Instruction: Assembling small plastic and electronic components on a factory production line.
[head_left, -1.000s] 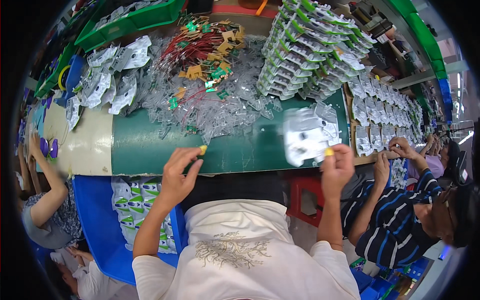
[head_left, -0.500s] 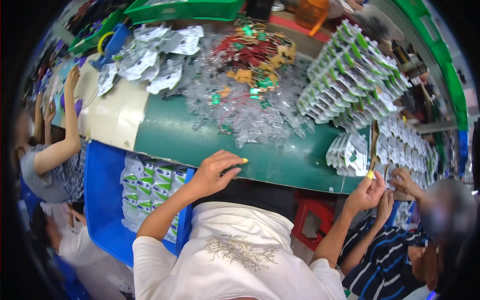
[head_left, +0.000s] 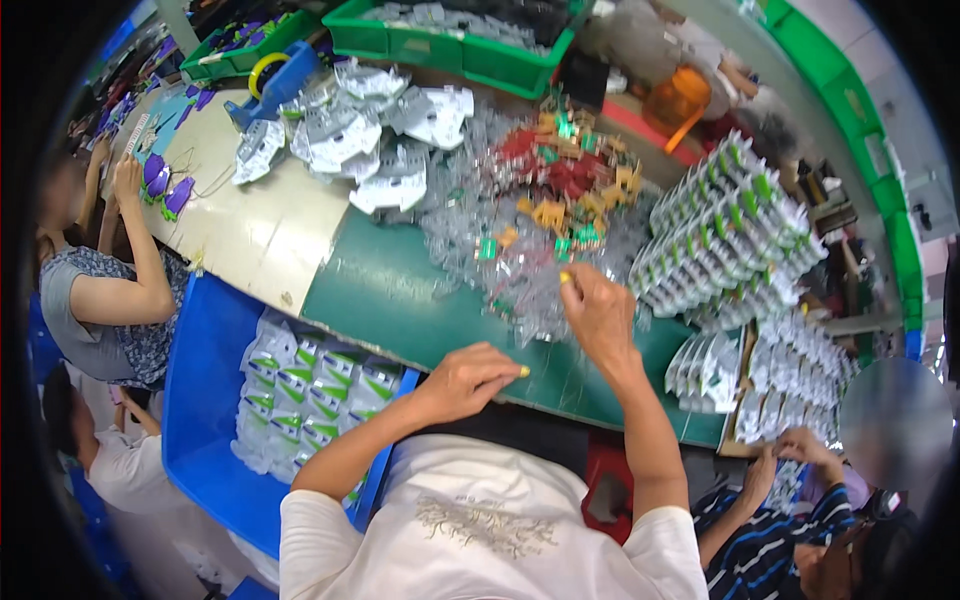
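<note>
My left hand (head_left: 465,383) hovers at the front edge of the green tabletop (head_left: 385,290), fingers drawn together, a yellow cover on one fingertip. Whatever it might pinch cannot be made out. Over the near right side of a heap of clear plastic pieces (head_left: 535,300), my right hand (head_left: 598,312) is bent with its fingers curled in. A yellow cover shows on one fingertip, and anything within its grasp is hidden. On the heap, beyond my right hand, lie red wires (head_left: 560,175), tan connector pieces (head_left: 550,213) and small green circuit boards (head_left: 487,248).
A tall stack of grey-white shells with green tabs (head_left: 725,225) stands right, with more rows (head_left: 790,370) nearer a co-worker's hands (head_left: 800,450). Loose shells (head_left: 350,140) lie far left by a blue tape dispenser (head_left: 285,85). A blue bin (head_left: 205,400) holds packed pieces. A green tray (head_left: 440,55) stands behind.
My right hand has moved from the shell rows at the right to the plastic heap. The fingers of my left hand have come closer together. The view has shifted.
</note>
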